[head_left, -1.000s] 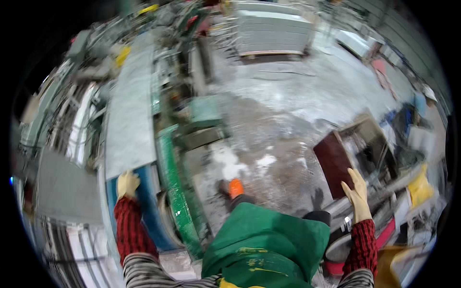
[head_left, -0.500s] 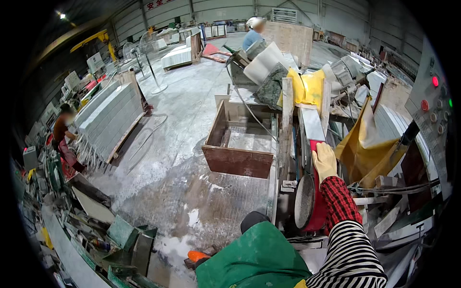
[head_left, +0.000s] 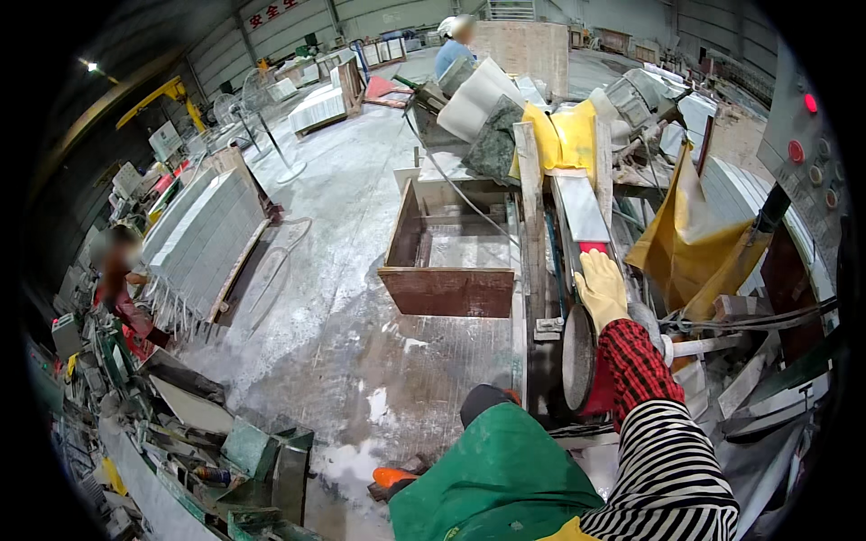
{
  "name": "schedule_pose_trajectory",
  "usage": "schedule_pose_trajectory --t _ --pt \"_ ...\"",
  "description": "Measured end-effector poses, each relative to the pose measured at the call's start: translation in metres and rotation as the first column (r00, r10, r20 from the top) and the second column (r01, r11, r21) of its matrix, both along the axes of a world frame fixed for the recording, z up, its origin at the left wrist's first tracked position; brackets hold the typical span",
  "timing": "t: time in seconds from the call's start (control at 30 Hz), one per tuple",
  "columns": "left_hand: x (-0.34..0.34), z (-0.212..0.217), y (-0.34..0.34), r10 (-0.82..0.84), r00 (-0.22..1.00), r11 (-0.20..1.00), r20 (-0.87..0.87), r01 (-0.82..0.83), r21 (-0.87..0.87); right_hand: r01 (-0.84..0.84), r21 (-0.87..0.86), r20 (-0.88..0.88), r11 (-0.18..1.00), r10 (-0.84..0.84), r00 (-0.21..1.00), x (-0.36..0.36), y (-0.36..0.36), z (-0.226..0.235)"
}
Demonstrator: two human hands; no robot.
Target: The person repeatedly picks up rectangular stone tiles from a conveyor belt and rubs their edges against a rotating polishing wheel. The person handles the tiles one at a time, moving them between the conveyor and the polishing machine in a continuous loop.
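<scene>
My right hand (head_left: 601,287), in a cream glove, lies with its fingers stretched forward on a narrow red belt (head_left: 593,247). Just beyond the fingertips a flat white stone strip (head_left: 579,206) rests lengthwise on that belt. Its far end reaches the yellow flap (head_left: 568,144) hanging between two upright boards. A round grey wheel (head_left: 578,359) stands beside the near end of the belt, left of my wrist. Whether the fingertips touch the strip I cannot tell. My left hand is out of the picture.
Left of the belt stands an open brown box (head_left: 446,293). A yellow sheet (head_left: 690,239) and a control panel (head_left: 812,153) are at the right. Stone offcuts (head_left: 244,446) are heaped lower left. Stacked slabs (head_left: 203,225) and two other people are farther off.
The white strip has slid a little toward the yellow flap. My right hand now lies flatter behind it, over the belt's middle. The whole view has shifted slightly.
</scene>
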State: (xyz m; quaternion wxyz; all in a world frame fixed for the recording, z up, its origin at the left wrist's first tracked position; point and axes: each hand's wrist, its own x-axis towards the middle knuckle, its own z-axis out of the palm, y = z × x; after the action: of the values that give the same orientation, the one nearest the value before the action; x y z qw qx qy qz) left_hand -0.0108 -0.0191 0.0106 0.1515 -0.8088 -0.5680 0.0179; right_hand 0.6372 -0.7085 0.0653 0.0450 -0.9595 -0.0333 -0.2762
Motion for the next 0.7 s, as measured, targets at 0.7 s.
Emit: schedule_pose_trajectory --t 0.7 --pt "0.073 0.036 -0.037 -0.077 0.996 0.997 0.045 0.078 -0.02 -0.001 -0.034 0.059 0.999 0.003 0.998 -0.026 0.011 0.001"
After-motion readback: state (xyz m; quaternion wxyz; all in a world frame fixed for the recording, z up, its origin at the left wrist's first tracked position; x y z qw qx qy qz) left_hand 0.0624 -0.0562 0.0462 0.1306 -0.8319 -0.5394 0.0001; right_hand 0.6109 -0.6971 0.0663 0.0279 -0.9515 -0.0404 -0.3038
